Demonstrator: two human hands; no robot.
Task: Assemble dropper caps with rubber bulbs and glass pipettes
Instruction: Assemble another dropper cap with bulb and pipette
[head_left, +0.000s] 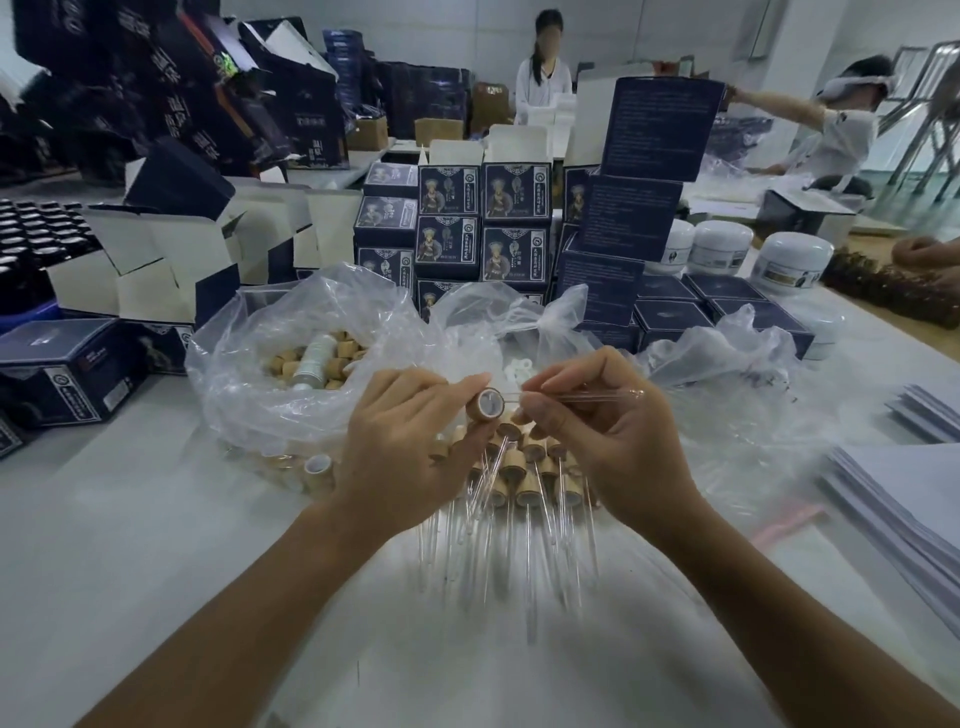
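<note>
The left hand (410, 447) has its grip pinched round a wooden cap (485, 404), white opening facing three o'clock. The right hand (592, 421) pinches a thin glass pipette (597, 397), its tip just at that opening. Below, at six o'clock, finished droppers (524, 499) lie heaped on the white table (156, 545). At ten o'clock a crinkled clear bag (291, 364) holds loose caps; dark blue boxes (483, 223) stack behind.

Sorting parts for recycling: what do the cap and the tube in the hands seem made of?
The cap, held by the left hand: tan and matte, looks like wood or bamboo, possibly a printed sleeve; pale liner inside. The pipette, pinched by the right hand: clear and glossy, seemingly glass.
</note>
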